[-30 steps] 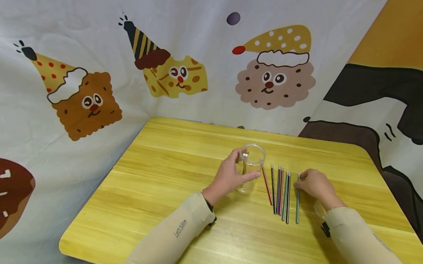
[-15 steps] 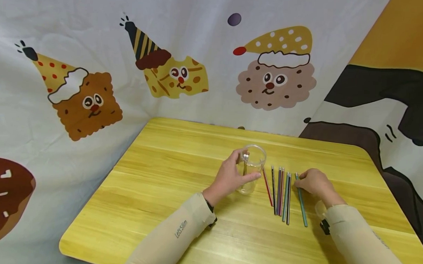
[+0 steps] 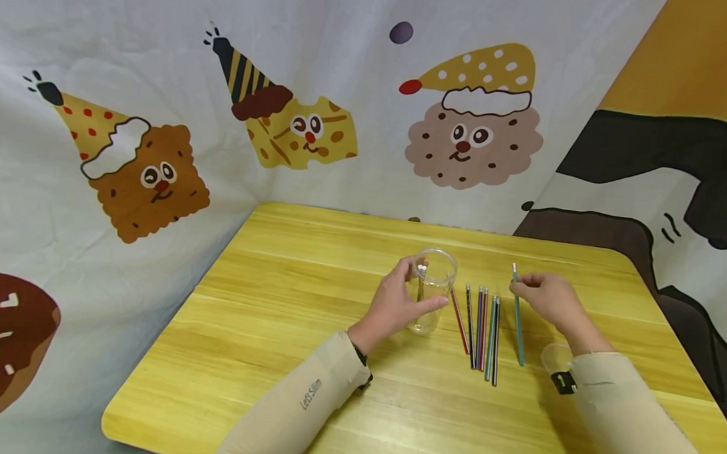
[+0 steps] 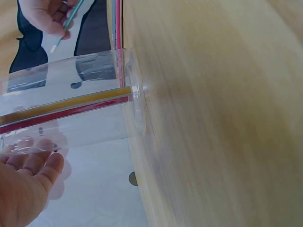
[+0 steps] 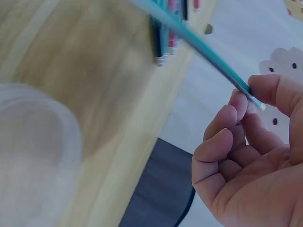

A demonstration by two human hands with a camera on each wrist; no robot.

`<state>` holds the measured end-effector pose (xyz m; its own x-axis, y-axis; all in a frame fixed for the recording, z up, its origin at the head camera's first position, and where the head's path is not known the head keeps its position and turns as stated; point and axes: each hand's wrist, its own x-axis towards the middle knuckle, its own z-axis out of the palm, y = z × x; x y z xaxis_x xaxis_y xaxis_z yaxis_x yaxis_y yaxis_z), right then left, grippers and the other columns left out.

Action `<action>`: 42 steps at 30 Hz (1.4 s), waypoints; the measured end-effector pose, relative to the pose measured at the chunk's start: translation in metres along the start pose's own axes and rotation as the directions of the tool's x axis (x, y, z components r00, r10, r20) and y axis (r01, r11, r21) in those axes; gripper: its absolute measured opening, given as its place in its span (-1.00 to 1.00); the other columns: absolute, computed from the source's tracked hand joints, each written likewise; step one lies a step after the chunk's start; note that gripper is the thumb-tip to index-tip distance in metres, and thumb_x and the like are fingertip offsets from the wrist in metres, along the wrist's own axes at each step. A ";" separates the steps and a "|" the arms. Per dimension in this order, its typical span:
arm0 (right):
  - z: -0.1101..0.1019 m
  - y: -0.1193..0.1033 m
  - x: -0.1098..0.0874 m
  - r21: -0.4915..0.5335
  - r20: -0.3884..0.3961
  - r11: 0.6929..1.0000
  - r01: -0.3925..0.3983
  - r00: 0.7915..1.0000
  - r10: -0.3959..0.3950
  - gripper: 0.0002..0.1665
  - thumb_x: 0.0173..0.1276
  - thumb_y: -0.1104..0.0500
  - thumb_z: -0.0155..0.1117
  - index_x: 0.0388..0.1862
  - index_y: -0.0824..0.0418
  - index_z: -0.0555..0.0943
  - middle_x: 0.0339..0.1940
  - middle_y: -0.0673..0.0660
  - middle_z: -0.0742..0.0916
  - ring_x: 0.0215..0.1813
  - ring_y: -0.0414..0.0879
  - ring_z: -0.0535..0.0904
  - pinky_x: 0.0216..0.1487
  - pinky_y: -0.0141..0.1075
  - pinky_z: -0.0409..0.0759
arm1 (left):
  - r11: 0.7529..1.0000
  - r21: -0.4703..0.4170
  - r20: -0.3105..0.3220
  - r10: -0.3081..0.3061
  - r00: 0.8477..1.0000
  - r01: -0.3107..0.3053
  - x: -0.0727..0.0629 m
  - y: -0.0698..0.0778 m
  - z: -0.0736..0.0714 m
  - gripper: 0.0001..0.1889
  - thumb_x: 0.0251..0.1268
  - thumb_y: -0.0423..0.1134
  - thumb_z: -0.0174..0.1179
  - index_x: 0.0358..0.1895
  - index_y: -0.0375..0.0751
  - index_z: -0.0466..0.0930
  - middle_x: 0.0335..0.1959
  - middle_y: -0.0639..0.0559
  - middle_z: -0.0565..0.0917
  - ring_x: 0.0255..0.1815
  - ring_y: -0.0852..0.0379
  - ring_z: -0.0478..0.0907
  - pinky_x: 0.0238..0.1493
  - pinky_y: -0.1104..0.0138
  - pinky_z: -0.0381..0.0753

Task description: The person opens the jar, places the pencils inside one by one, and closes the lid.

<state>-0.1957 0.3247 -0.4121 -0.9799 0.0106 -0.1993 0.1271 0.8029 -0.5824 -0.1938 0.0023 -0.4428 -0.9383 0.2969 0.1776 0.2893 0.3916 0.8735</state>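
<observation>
Clear cup [image 3: 438,287] with two pencils [image 4: 66,103] inside
Left hand [image 3: 397,297] wraps the upright cup; right hand [image 3: 550,300] pinches a teal pencil [image 3: 519,327] above the table [image 3: 264,317], beside other pencils [image 3: 494,342].

The tumbler [image 3: 437,283] is clear, smooth and glossy, though whether plastic or glass cannot be told. The teal pencil [image 3: 519,326] wears smooth paint with a slight sheen. The counter [image 3: 289,278] shows glossy wood grain, and the backdrop [image 3: 345,53] is matt, softly creased cloth.
</observation>
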 end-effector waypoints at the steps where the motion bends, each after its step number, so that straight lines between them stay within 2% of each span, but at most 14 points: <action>1: -0.001 -0.002 -0.001 0.018 -0.007 1.000 -0.001 1.000 0.001 -0.22 0.68 -0.25 0.07 0.43 0.41 0.53 0.43 0.54 0.58 0.32 0.42 0.57 0.13 0.17 0.67 | 1.000 -0.003 0.000 0.000 1.000 0.000 0.000 0.000 0.000 0.00 0.19 0.19 0.58 0.63 0.01 0.28 0.44 0.05 0.59 0.45 -0.05 0.56 0.40 0.00 0.66; 8: -0.005 -0.009 -0.008 0.104 -0.058 0.995 0.006 0.998 0.000 -0.12 0.60 -0.42 0.10 0.38 0.31 0.58 0.34 0.43 0.66 0.25 0.28 0.61 0.10 0.05 0.67 | 1.000 0.008 -0.005 0.009 1.000 -0.008 0.001 0.000 0.000 0.01 0.20 0.19 0.58 0.64 0.01 0.26 0.44 0.04 0.59 0.44 -0.03 0.56 0.39 0.00 0.66; 17: -0.009 -0.011 -0.011 0.114 -0.140 0.993 0.025 0.990 -0.009 -0.22 0.59 -0.40 0.14 0.28 0.25 0.65 0.23 0.33 0.73 0.11 0.08 0.62 -0.08 -0.25 0.60 | 1.000 -0.011 -0.001 0.014 1.000 -0.014 0.001 0.000 0.000 0.01 0.20 0.19 0.58 0.64 0.00 0.26 0.44 0.02 0.59 0.47 0.00 0.55 0.44 0.00 0.63; 21: -0.011 -0.011 -0.013 0.124 -0.153 0.992 0.016 0.988 0.003 -0.20 0.58 -0.42 0.14 0.28 0.24 0.66 0.24 0.32 0.72 0.12 0.07 0.63 -0.04 -0.20 0.61 | 1.000 -0.015 0.001 0.015 1.000 -0.015 0.001 -0.001 0.000 0.01 0.20 0.18 0.58 0.65 0.00 0.26 0.44 0.03 0.59 0.47 0.01 0.54 0.44 0.00 0.63; 29: -0.015 -0.012 -0.017 0.160 -0.174 0.987 0.020 0.985 0.008 -0.16 0.58 -0.43 0.12 0.35 0.26 0.61 0.35 0.41 0.67 0.32 0.30 0.58 0.14 0.12 0.63 | 1.000 -0.020 0.002 0.014 1.000 -0.014 0.002 -0.003 0.001 0.01 0.20 0.18 0.58 0.64 0.01 0.26 0.44 0.04 0.59 0.47 0.01 0.54 0.43 0.00 0.63; 33: -0.016 -0.016 -0.019 0.174 -0.200 0.984 0.031 0.980 0.004 -0.18 0.58 -0.42 0.12 0.34 0.25 0.62 0.34 0.38 0.68 0.33 0.29 0.57 0.15 0.12 0.61 | 1.000 -0.018 0.003 0.019 1.000 -0.019 0.002 -0.004 0.001 0.01 0.20 0.18 0.58 0.65 0.00 0.25 0.45 0.03 0.58 0.48 0.00 0.54 0.45 -0.01 0.62; 37: -0.018 -0.021 -0.021 0.165 -0.236 0.985 0.054 0.972 -0.014 -0.24 0.58 -0.41 0.14 0.29 0.20 0.65 0.22 0.22 0.73 0.18 0.03 0.60 0.05 -0.09 0.60 | 0.999 -0.025 0.004 0.020 1.000 -0.020 0.003 -0.004 0.001 0.01 0.20 0.18 0.58 0.65 0.01 0.24 0.46 0.03 0.58 0.49 0.00 0.54 0.46 -0.02 0.61; 42: -0.020 -0.027 -0.025 0.165 -0.285 0.982 0.086 0.958 -0.036 -0.32 0.56 -0.38 0.21 0.19 0.16 0.69 -0.09 -0.26 0.73 -0.03 -0.33 0.55 -0.09 -0.38 0.55 | 1.000 -0.020 0.003 0.021 1.000 -0.021 0.002 -0.003 0.002 0.01 0.20 0.18 0.57 0.66 0.01 0.24 0.45 0.02 0.59 0.49 0.00 0.54 0.46 -0.01 0.61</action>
<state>-0.1779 0.3144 -0.3760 -0.9871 0.1507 0.0546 0.0657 0.6913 -0.7196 -0.1965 0.0031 -0.4458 -0.9313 0.3079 0.1946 0.3051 0.3675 0.8786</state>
